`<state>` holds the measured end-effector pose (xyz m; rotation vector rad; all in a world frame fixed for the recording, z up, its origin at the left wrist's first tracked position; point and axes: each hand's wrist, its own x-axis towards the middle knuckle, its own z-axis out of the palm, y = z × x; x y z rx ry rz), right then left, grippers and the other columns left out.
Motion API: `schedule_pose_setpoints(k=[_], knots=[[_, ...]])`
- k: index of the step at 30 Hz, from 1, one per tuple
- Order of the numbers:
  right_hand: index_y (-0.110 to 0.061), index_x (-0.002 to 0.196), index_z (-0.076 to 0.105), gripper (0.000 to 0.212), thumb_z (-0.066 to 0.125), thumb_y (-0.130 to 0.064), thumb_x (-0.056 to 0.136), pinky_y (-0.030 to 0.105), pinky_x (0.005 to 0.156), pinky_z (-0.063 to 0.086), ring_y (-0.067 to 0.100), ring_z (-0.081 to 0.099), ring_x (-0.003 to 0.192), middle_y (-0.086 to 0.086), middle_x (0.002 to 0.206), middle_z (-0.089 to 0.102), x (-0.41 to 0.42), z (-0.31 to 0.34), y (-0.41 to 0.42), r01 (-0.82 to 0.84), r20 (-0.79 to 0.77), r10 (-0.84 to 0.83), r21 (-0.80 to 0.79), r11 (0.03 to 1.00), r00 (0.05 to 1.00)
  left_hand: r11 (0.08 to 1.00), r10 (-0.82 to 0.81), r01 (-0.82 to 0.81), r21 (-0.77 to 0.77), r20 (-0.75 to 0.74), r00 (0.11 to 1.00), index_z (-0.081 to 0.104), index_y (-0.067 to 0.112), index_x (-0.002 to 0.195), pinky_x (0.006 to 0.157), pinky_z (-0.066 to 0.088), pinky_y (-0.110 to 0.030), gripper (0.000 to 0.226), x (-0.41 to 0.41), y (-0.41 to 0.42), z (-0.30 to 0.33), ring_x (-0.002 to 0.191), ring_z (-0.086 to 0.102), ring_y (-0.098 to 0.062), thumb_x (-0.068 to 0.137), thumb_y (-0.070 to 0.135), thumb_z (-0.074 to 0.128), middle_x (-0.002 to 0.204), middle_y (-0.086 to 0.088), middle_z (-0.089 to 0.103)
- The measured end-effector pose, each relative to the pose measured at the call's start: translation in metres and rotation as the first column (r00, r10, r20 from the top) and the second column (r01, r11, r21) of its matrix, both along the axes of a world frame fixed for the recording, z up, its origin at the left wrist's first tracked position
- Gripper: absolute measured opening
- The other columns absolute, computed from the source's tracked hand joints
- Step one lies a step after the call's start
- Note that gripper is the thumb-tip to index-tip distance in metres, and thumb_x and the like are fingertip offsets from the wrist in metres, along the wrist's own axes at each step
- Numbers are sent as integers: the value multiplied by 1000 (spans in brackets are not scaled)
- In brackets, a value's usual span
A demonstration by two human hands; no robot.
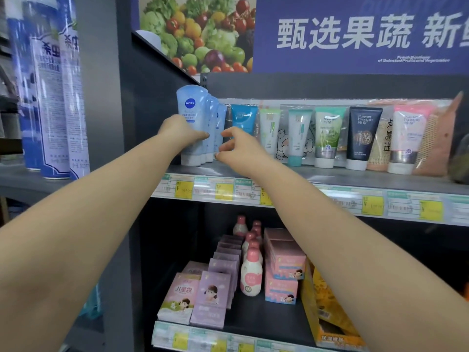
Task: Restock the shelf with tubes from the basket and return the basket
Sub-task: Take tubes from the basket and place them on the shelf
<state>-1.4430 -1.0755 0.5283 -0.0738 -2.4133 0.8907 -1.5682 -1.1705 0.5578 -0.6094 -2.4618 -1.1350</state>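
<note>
A row of several light-blue tubes stands cap-down at the left end of the upper shelf. My left hand grips the front tube from its left side, fingers curled round it. My right hand reaches to the back tubes of the same row, its curled fingertips touching their right edges. No basket is in view.
Other tubes stand to the right on the same shelf: a teal tube, a green tube, a dark tube, a pink tube. Pink and purple boxes and bottles fill the lower shelf. Blue spray cans stand at left.
</note>
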Motion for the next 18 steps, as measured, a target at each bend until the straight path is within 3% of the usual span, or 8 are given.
schedule_pose_setpoints(k=[4, 6, 8, 10, 14, 16, 18], knots=[[-14, 137, 35, 54, 58, -16, 88, 23, 81, 38, 14, 50, 101, 4, 122, 55, 0, 0, 1, -1, -4, 1, 12, 1000, 1000, 999, 35, -35, -15, 39, 999, 49, 3, 119, 54, 42, -27, 63, 2, 1, 0, 83, 55, -24, 77, 45, 67, 100, -11, 56], [-14, 137, 36, 54, 57, -16, 88, 22, 78, 38, 14, 50, 101, 4, 124, 54, 0, 1, 1, -4, -7, 4, 10, 1000, 1000, 993, 98, -95, -69, 43, 994, 26, -2, 138, 72, 46, -33, 90, 9, 1, -1, 104, 55, -29, 77, 50, 66, 123, -18, 51], [-14, 137, 36, 54, 57, -16, 88, 22, 79, 38, 15, 51, 102, 5, 127, 53, 2, 3, 0, 6, -5, -6, 39, 999, 1000, 980, 155, -155, -122, -10, 988, -1, -5, 144, 91, 42, -39, 107, 25, 0, -4, 123, 44, -33, 79, 51, 63, 141, -21, 35], [-13, 138, 36, 54, 57, -16, 88, 24, 85, 40, 17, 51, 110, 6, 131, 51, 8, 6, -1, 28, -16, -27, 118, 993, 1000, 984, 111, -123, -132, -100, 989, 5, 0, 145, 93, 41, -43, 101, 43, -5, -10, 124, 42, -34, 79, 50, 63, 141, -19, 35], [-14, 140, 35, 53, 53, -11, 90, 24, 97, 35, 14, 43, 126, 3, 138, 46, 46, 3, -3, 65, -132, -30, 271, 960, 991, 978, -197, 169, -120, -277, 941, 30, 13, 136, 89, 48, -48, 78, 85, -17, -33, 112, 52, -29, 74, 50, 60, 126, -6, 51], [-13, 141, 35, 56, 50, -4, 88, 24, 103, 32, 14, 41, 129, 5, 140, 45, 71, -10, -2, 39, -169, 15, 315, 948, 985, 953, -301, 269, -139, -365, 881, 24, 16, 143, 102, 40, -46, 80, 113, -21, -51, 124, 44, -28, 76, 45, 59, 137, -7, 45], [-11, 140, 37, 58, 50, 1, 85, 23, 107, 29, 15, 40, 130, 5, 140, 46, 96, -30, 1, 31, -204, 49, 368, 929, 978, 940, -340, 298, -164, -426, 838, 12, 12, 147, 113, 22, -33, 82, 143, -25, -74, 137, 28, -23, 83, 32, 59, 149, -8, 30]])
